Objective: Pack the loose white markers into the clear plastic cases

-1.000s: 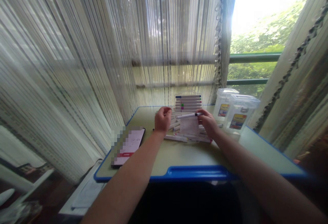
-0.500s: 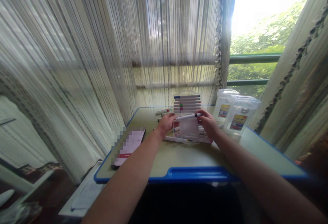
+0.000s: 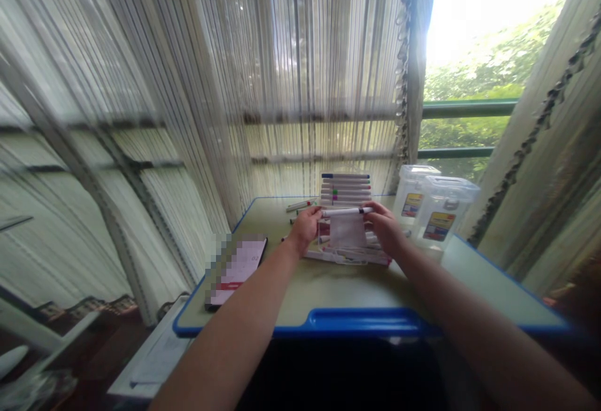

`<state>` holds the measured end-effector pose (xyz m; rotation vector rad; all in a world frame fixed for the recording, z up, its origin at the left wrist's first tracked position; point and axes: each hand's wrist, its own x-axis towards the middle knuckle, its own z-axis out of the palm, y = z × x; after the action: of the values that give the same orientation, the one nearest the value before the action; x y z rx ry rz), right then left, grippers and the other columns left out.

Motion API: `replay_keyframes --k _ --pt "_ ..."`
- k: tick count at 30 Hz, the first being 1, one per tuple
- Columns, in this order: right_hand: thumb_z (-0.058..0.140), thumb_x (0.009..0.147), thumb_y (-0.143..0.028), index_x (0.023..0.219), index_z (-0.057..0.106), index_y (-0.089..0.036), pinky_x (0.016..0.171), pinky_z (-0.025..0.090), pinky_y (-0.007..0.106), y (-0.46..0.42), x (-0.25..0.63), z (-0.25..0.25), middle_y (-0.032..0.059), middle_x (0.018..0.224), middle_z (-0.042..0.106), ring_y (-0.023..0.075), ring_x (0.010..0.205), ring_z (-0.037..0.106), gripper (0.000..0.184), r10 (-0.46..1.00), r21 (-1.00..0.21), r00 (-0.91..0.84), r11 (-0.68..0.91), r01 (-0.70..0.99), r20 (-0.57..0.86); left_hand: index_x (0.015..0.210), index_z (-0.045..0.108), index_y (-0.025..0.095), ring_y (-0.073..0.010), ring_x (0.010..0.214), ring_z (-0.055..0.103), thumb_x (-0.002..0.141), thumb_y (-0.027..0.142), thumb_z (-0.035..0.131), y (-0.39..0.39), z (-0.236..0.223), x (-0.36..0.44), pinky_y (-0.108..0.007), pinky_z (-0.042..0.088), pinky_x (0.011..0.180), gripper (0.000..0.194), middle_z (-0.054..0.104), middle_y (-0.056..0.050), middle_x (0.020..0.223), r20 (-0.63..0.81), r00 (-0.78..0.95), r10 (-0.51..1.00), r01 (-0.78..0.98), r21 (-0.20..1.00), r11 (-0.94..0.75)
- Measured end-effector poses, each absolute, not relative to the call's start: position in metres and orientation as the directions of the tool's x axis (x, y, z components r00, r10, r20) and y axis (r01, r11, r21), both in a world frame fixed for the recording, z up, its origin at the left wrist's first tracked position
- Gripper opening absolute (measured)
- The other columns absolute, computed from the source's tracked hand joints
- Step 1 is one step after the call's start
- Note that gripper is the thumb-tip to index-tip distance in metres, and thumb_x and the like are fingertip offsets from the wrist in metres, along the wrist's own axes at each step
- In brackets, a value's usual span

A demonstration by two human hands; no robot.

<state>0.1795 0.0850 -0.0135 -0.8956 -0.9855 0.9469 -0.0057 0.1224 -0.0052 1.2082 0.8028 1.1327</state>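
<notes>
In the head view a white marker [image 3: 345, 212] with a dark band near its right end lies crosswise between my hands. My left hand [image 3: 306, 228] is closed at its left end, beside the edge of a clear plastic case [image 3: 348, 232]. Closed on the marker's right end is my right hand [image 3: 381, 223]. Behind them, a stack of white markers [image 3: 346, 187] with coloured tips lies in parallel rows. More loose markers [image 3: 340, 256] lie under and in front of the case, partly hidden by it and my hands.
Two clear lidded containers [image 3: 439, 217] with labels stand at the right. A phone or tablet [image 3: 241, 267], partly pixelated, lies at the left. A few markers [image 3: 300, 206] lie at the back left. The desk has a blue edge [image 3: 366, 318]; curtains [image 3: 323, 72] hang behind it.
The marker between my hands has become more level, its left end slightly higher. My hands have hardly moved. The curtain at the left has shifted.
</notes>
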Motion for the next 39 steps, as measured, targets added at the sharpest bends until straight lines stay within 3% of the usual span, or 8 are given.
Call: replay_keyframes --k 8,19,26,32,39 --pt "0.059 0.053 -0.023 0.072 0.06 -0.021 0.05 0.038 0.023 0.083 0.181 -0.013 -0.0026 0.067 0.054 0.0129 0.061 0.049 0.019 0.947 -0.933 0.204 0.29 -0.213 0.248 0.084 0.066 0.015 -0.0115 0.057 0.062 0.082 0.024 0.059 0.121 -0.005 -0.004 -0.025 0.054 0.052 0.011 0.071 -0.007 0.085 0.077 0.265 0.961 -0.31 0.951 0.009" --pt "0.066 0.055 -0.026 0.073 0.06 -0.021 0.048 0.04 0.022 0.084 0.179 -0.015 -0.0035 0.063 0.056 0.0113 0.057 0.051 0.02 0.945 -0.94 0.208 0.291 -0.18 0.252 0.086 0.068 0.014 -0.0118 0.056 0.063 0.085 0.02 0.054 0.12 -0.005 -0.002 -0.023 0.053 0.049 0.015 0.071 -0.007 0.082 0.074 0.219 0.973 -0.274 0.962 -0.012" --pt "0.079 0.05 -0.041 0.076 0.061 -0.02 0.049 0.048 0.025 0.09 0.181 -0.017 -0.0026 0.065 0.061 0.0126 0.058 0.058 0.038 0.934 -0.935 0.205 0.323 -0.148 0.291 0.084 0.068 0.013 -0.01 0.052 0.06 0.084 0.022 0.055 0.128 -0.01 -0.006 -0.023 0.052 0.05 0.015 0.069 -0.005 0.077 0.144 0.109 0.983 -0.251 0.961 -0.113" --pt "0.081 0.05 -0.052 0.078 0.06 -0.02 0.049 0.051 0.027 0.098 0.184 -0.022 -0.0013 0.066 0.063 0.0145 0.058 0.061 0.047 0.904 -0.919 0.259 0.379 -0.111 0.341 0.087 0.068 0.015 -0.0138 0.061 0.065 0.085 0.021 0.053 0.132 -0.013 -0.006 -0.027 0.055 0.06 0.017 0.07 -0.004 0.076 0.174 0.116 0.978 -0.283 0.95 -0.135" --pt "0.081 0.051 -0.045 0.073 0.063 -0.019 0.049 0.051 0.026 0.098 0.185 -0.023 -0.0014 0.065 0.062 0.0142 0.06 0.06 0.038 0.903 -0.913 0.227 0.395 -0.104 0.365 0.087 0.068 0.015 -0.0141 0.059 0.065 0.085 0.018 0.051 0.127 -0.009 -0.005 -0.027 0.056 0.058 0.017 0.07 -0.004 0.073 0.157 0.127 0.979 -0.286 0.951 -0.115"
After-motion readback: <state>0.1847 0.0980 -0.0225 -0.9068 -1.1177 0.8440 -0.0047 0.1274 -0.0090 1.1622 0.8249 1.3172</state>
